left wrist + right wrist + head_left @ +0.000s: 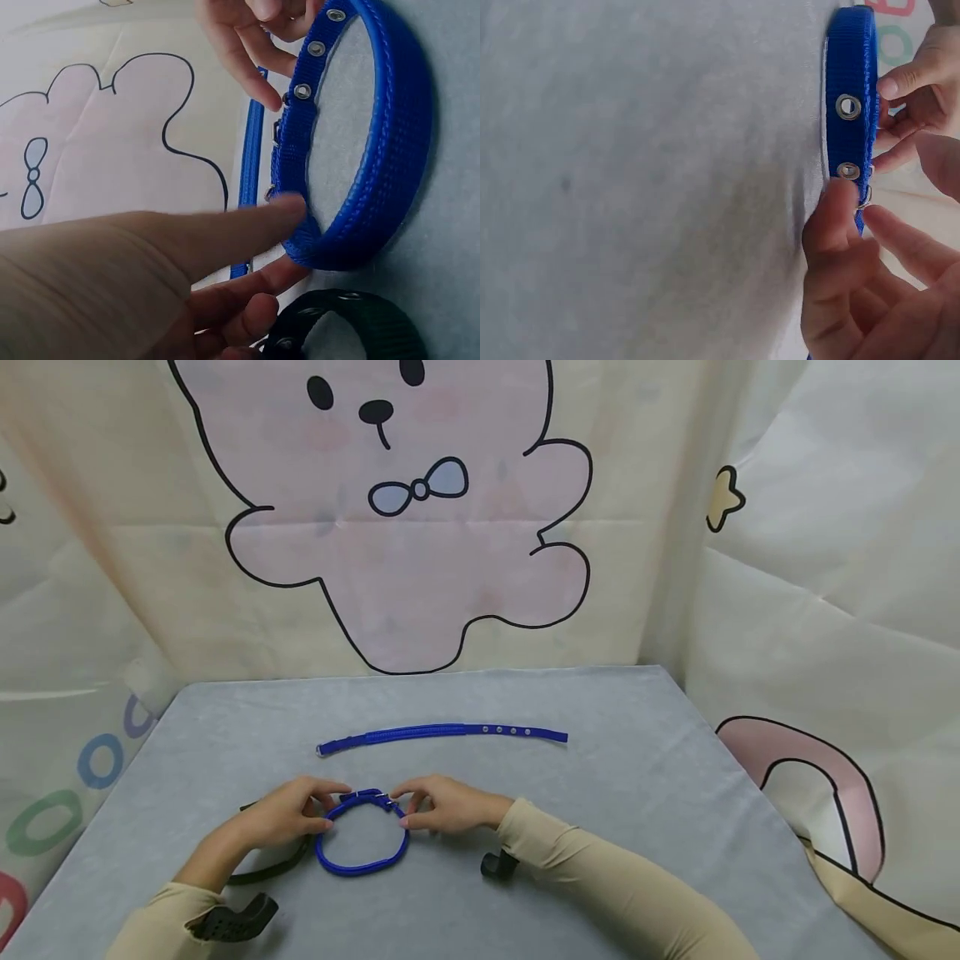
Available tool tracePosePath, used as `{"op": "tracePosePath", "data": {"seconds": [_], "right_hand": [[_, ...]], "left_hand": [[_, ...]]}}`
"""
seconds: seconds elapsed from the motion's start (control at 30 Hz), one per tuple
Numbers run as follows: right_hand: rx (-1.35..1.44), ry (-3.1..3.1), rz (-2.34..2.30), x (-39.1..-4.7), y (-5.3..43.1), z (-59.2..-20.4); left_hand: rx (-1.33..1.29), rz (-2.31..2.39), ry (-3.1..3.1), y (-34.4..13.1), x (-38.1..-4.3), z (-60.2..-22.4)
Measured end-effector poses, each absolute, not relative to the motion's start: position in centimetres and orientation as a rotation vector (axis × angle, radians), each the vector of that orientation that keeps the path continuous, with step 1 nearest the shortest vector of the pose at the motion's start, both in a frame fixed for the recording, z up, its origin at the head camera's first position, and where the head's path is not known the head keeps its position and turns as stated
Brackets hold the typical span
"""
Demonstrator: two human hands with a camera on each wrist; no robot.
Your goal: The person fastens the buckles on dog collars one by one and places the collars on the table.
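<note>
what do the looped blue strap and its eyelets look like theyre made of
The looped blue strap looks like woven synthetic webbing, perhaps nylon, slightly glossy: a ribbed weave and edge stitching show. Its eyelets seem to be smooth metal, silvery with highlights.

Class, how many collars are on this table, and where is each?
3: a looped blue collar held by the left hand and right hand; a straight blue collar lying beyond it; and a dark green collar, partly hidden behind the left hand in the head view.
</note>
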State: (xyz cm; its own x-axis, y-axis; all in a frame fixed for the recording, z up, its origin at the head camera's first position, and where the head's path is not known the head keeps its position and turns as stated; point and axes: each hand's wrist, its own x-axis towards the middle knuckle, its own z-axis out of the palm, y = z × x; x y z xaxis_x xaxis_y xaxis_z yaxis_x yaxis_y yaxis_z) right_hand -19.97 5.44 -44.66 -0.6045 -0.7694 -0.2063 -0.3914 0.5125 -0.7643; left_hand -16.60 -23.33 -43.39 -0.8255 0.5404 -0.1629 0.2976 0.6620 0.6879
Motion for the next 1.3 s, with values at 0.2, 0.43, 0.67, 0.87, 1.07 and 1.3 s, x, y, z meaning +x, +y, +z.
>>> {"op": "tracePosePath", "data": {"seconds": [0.2,0.43,0.67,0.87,1.07,1.3], "right_hand": [[-0.887,2.159,-1.046,-20.2,6.2,-44.6],[-0.906,2.141,-1.212,-21.1,8.0,-43.5],[-0.886,2.229,-1.263,-21.9,10.0,-42.9],[-0.837,2.300,-1.342,-22.7,12.1,-42.5],[-0.781,2.413,-1.389,-23.5,14.8,-42.1],[-0.716,2.515,-1.355,-24.4,17.5,-42.5]], "left_hand": [[0.574,0.961,2.565,-23.3,-16.4,-43.2],[0.503,0.983,2.624,-23.2,-16.4,-42.1],[0.486,1.073,2.678,-23.1,-16.2,-41.8],[0.490,1.208,2.730,-23.6,-16.6,-42.1],[0.495,1.318,2.769,-23.7,-17.8,-42.1],[0.423,1.363,2.849,-23.9,-18.9,-42.3]]}}
